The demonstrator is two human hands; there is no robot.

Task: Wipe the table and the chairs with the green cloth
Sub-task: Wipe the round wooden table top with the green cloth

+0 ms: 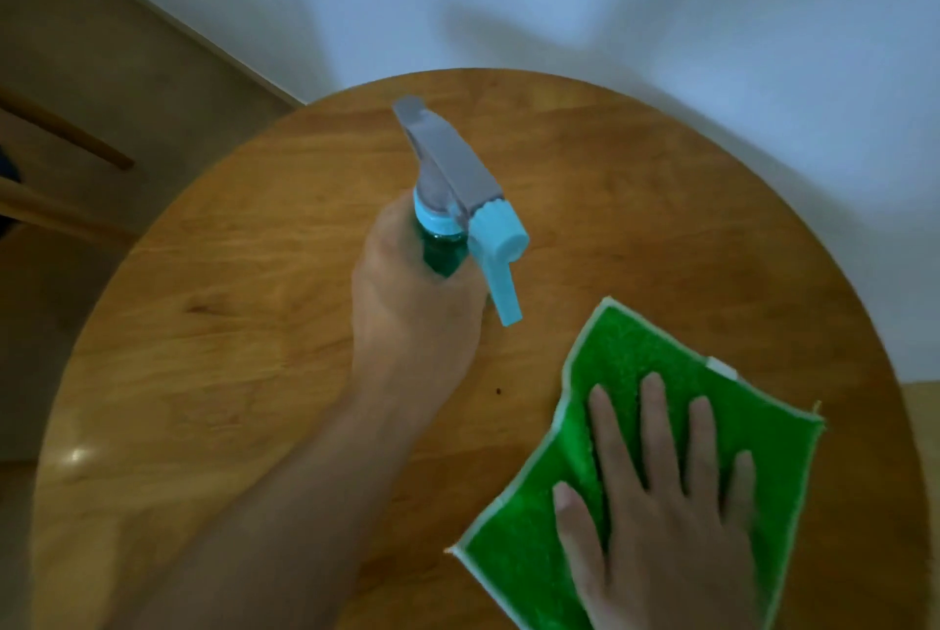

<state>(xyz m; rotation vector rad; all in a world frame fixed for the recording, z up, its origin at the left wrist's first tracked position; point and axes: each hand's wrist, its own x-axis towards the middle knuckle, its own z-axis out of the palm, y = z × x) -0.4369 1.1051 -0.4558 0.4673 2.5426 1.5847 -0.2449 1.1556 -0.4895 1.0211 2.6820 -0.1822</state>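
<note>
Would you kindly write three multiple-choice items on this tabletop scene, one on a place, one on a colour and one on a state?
1. Where does the green cloth lie?
A. on the floor
B. on the round wooden table, near its right edge
C. over a chair

2. What colour is the trigger of the spray bottle?
A. light blue
B. red
C. yellow

3. How is the right hand?
A. clenched in a fist
B. pinching a cloth corner
C. flat, fingers spread on the cloth

Answers: 1 B, the cloth rests on the tabletop; 2 A, the trigger is light blue; 3 C, the straight fingers press the cloth while the left hand grips the bottle.
</note>
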